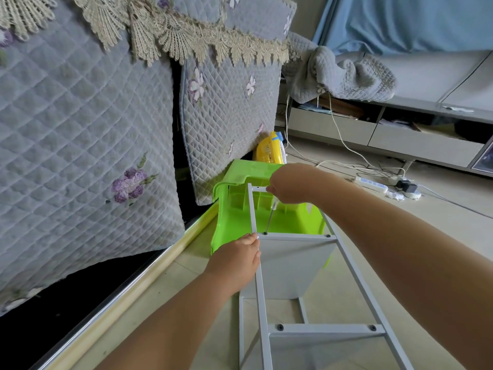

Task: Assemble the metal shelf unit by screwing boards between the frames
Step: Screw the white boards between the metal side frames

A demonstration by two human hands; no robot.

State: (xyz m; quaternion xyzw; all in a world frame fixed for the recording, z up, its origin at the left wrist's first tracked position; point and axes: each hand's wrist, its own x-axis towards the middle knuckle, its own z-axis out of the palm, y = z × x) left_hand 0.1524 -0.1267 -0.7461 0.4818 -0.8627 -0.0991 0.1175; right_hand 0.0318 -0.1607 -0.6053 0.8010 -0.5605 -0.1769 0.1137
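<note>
Shelf unit: a grey metal frame is seen in the lower centre and lower right of the frame, lying over the tiled floor, its far end set against a green plastic stool.
Boards: one pale board is fixed beneath the upper crossbar; a second is partly seen below the lower crossbar at the bottom edge.
Screws: dark screw heads are seen at both ends of each crossbar, four in all.
Left hand: placed at centre, on the left upright of the frame where the upper crossbar meets it; its fingers are curled around the upright.
Right hand: held above centre, its fingers closed around the handle of a screwdriver.
Screwdriver: its thin shaft is angled downward, the tip set at the left screw of the upper crossbar.
Green stool: tipped on its side, just behind the frame.
Surroundings: quilted grey covers with purple flowers fill the left; a yellow object is seen behind the stool; a power strip and cables lie at right.
</note>
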